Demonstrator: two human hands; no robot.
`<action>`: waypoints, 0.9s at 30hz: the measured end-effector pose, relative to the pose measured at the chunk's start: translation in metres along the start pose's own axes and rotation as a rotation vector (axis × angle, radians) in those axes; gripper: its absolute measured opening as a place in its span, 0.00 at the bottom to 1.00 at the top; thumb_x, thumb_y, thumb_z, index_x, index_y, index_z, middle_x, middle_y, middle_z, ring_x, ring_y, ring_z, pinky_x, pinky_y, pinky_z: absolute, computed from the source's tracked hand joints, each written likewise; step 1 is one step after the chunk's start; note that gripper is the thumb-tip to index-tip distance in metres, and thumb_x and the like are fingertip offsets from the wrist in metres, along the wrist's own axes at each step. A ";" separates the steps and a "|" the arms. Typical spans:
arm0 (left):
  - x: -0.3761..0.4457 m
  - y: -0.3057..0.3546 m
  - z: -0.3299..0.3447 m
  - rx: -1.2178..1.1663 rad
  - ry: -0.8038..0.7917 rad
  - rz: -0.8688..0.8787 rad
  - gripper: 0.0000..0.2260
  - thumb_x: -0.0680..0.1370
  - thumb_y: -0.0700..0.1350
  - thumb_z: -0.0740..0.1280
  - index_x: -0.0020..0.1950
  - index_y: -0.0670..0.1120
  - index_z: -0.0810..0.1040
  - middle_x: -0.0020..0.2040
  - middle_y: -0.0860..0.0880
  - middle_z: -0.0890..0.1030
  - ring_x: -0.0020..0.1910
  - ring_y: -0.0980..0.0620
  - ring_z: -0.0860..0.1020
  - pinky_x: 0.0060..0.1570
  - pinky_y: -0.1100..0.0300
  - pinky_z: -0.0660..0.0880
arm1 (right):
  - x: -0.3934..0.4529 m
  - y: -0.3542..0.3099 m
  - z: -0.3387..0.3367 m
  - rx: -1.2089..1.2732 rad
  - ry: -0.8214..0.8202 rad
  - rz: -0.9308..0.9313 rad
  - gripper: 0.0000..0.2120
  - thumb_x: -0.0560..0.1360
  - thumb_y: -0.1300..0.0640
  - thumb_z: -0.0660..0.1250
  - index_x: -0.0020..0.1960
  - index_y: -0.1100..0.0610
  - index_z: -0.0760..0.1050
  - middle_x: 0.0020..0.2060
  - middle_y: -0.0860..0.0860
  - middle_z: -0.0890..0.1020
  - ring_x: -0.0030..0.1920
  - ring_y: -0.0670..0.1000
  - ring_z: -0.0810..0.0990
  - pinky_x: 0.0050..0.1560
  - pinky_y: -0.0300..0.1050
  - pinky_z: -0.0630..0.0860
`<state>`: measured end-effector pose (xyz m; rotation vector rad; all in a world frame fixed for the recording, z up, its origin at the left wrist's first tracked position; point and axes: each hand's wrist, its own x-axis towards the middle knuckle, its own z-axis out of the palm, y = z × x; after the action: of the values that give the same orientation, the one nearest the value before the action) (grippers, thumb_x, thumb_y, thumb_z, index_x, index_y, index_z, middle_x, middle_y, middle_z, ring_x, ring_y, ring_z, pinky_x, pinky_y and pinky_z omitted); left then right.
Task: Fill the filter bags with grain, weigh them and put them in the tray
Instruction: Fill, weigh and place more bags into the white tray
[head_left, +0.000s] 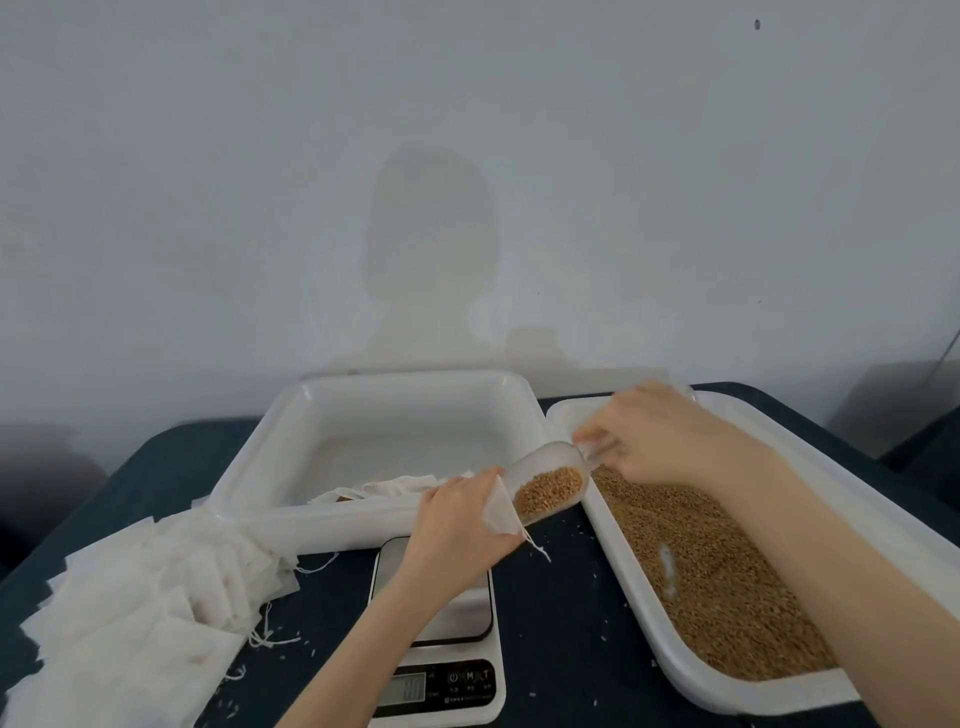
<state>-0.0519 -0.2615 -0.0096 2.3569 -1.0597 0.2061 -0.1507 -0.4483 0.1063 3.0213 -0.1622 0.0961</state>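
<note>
My left hand (457, 514) grips a small white filter bag (500, 512) above the scale, its mouth facing right. My right hand (670, 436) holds the handle of a clear plastic scoop (550, 486) loaded with brown grain, tilted with its lip at the bag's mouth. The grain (727, 577) fills a long white tray (779, 696) on the right. A white square tray (249, 467) at the back centre has a few bags (384, 491) draped over its near left rim. The white kitchen scale (441, 675) stands in front with a bare steel platform.
A heap of empty white filter bags (135, 608) with loose strings lies on the dark blue table (566, 613) at the left. Stray grains dot the tabletop. A plain pale wall rises behind the trays.
</note>
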 end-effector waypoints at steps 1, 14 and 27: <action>0.000 0.000 0.002 -0.035 0.009 -0.018 0.26 0.71 0.55 0.70 0.66 0.54 0.69 0.49 0.55 0.76 0.53 0.53 0.75 0.54 0.59 0.70 | 0.003 -0.004 -0.004 -0.088 0.060 -0.059 0.16 0.73 0.62 0.64 0.54 0.44 0.78 0.46 0.41 0.82 0.53 0.46 0.77 0.68 0.48 0.63; -0.008 -0.006 0.014 -0.511 0.139 -0.224 0.15 0.64 0.56 0.73 0.47 0.61 0.72 0.43 0.64 0.81 0.46 0.72 0.75 0.41 0.77 0.69 | 0.028 -0.054 -0.024 -0.542 0.279 -0.221 0.27 0.70 0.73 0.56 0.61 0.50 0.77 0.48 0.49 0.77 0.59 0.53 0.71 0.72 0.54 0.30; -0.005 -0.008 -0.001 -0.388 0.028 -0.121 0.28 0.72 0.53 0.73 0.69 0.51 0.69 0.58 0.57 0.75 0.58 0.56 0.72 0.55 0.64 0.67 | 0.006 0.001 -0.002 -0.242 0.175 -0.148 0.19 0.79 0.56 0.63 0.66 0.39 0.71 0.54 0.42 0.79 0.57 0.46 0.74 0.62 0.46 0.60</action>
<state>-0.0498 -0.2534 -0.0139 2.0511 -0.8516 -0.0125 -0.1446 -0.4494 0.1085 2.7551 0.0608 0.3022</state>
